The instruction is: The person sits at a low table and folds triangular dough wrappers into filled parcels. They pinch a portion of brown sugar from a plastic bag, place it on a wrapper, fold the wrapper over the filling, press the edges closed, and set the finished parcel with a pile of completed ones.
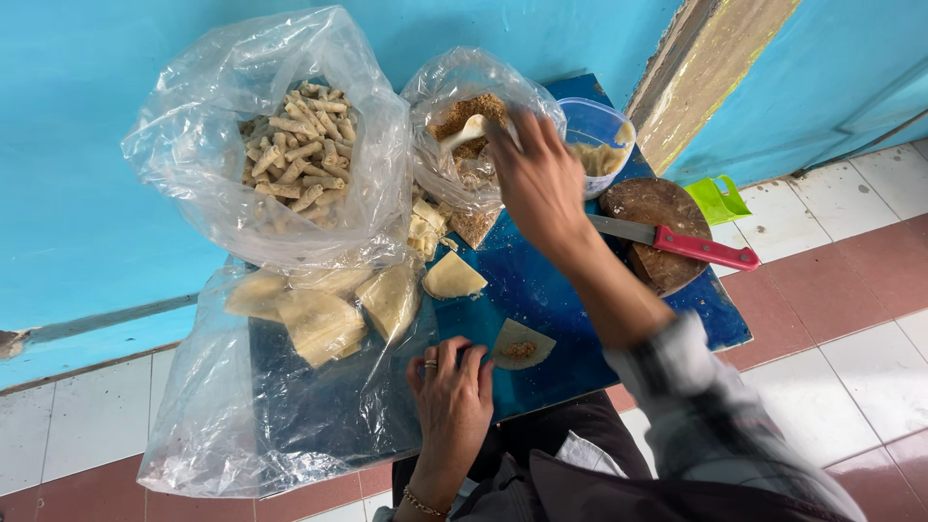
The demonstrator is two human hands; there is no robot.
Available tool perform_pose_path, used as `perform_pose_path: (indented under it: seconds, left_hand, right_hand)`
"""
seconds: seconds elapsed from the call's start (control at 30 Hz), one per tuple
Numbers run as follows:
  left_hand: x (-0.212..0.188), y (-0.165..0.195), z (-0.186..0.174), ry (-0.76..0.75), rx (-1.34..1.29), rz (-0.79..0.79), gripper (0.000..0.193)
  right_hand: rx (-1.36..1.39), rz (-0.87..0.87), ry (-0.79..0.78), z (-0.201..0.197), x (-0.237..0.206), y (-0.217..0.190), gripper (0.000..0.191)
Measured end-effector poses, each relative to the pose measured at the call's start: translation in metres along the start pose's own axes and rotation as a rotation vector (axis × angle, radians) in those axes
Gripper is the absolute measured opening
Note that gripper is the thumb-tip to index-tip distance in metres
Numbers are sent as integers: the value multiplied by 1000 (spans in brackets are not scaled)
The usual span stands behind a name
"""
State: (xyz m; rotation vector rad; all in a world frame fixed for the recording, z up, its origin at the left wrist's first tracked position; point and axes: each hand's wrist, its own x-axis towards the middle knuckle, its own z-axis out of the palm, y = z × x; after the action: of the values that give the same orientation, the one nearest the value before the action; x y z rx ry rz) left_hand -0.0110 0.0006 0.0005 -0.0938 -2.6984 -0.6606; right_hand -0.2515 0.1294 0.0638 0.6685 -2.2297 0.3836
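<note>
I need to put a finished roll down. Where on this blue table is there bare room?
Bare blue table lies between the filled wrapper and the round cutting board with the red-handled knife, under the right hand's forearm. The left side is crowded: bag of rolls, wrapper stack.

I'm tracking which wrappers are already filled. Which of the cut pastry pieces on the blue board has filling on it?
The pastry piece beside the left hand carries a brown dab of filling; the bare piece farther up the board has none.
</note>
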Motion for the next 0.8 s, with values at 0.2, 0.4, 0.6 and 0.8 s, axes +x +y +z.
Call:
perform_pose_path:
  seconds: [0.2,0.4,0.6,0.8]
  left_hand:
    - [5,8,3,-10,18,-65,14]
    - [2,20,10,-43,12,-55,12]
    - [-1,26,3,-72,5,-41,13]
    - [1,31,6,-105,63,-109,14]
  right_hand:
    - [370,322,-501,-110,-140,-25,12]
    - [415,426,-453,-119,-181,-41,13]
    - [458,436,-594,-119,-185,-39,12]
    - [528,483,-459,-113,-188,-46,19]
